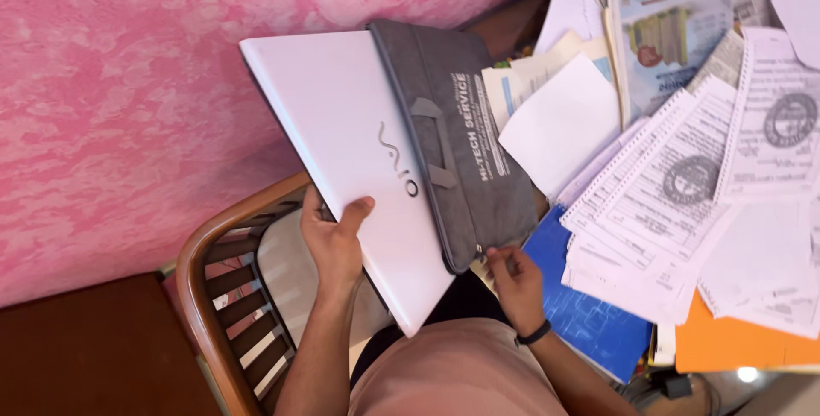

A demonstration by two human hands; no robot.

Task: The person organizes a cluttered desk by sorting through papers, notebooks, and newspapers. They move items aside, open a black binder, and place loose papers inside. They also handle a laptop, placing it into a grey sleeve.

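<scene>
While the white laptop sits half out of the grey sleeve, its long axis runs from upper left down to lower centre of the frame. Left hand grips its lower-left edge, thumb over the lid. Right hand, fingers pinched at the sleeve's lower corner, is nearer the sleeve. Loose papers lie at right, wooden chair below.

Bare arms, black band on right wrist, pinkish top
</scene>
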